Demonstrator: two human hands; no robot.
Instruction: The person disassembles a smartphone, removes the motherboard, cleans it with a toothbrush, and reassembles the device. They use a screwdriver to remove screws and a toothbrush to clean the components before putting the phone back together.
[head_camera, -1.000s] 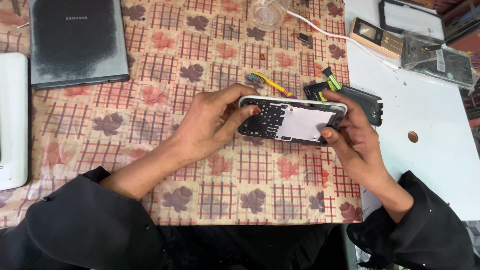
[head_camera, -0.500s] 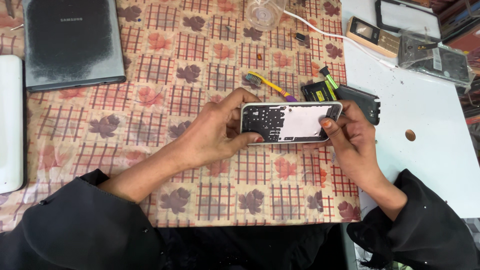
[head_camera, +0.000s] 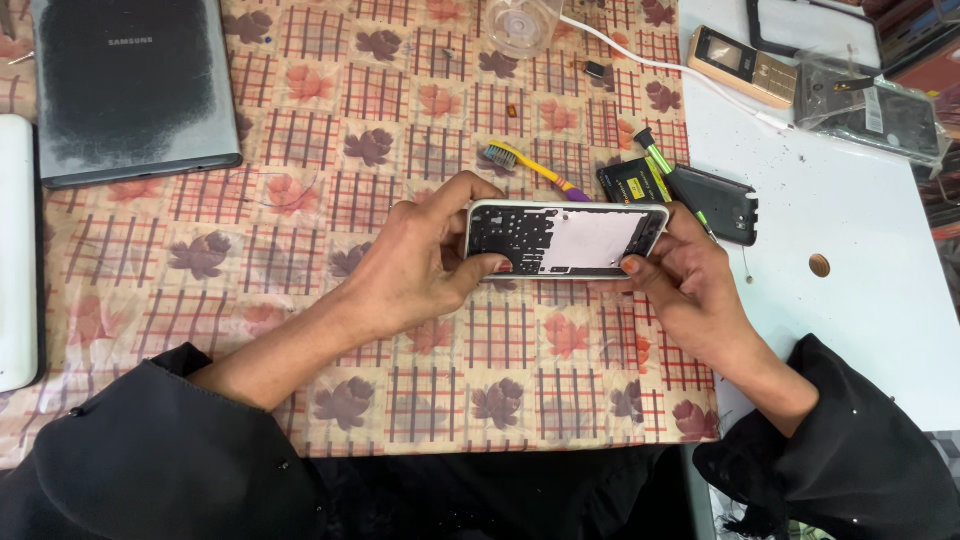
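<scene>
Both hands are holding an opened phone (head_camera: 566, 240) flat above the patterned cloth (head_camera: 400, 120), its inner side facing up, dark at the left and pale in the middle. The left hand (head_camera: 420, 265) is gripping the phone's left end, thumb pressing on the near edge and fingers curling over the far edge. The right hand (head_camera: 690, 275) is gripping the right end, thumb lying along the near edge and fingers wrapping behind it.

Just beyond the phone, a toothbrush (head_camera: 530, 165) is lying on the cloth. To its right, a battery (head_camera: 632, 182) and a dark back cover (head_camera: 722, 202) are sitting near the right hand, with a green-tipped tool (head_camera: 665, 165) lying across them. A tablet (head_camera: 125, 85) is resting at the far left. On the white table (head_camera: 860, 300) at the far right, a small keypad phone (head_camera: 745, 65) and a plastic bag (head_camera: 880, 110) are lying beside a white cable (head_camera: 640, 60).
</scene>
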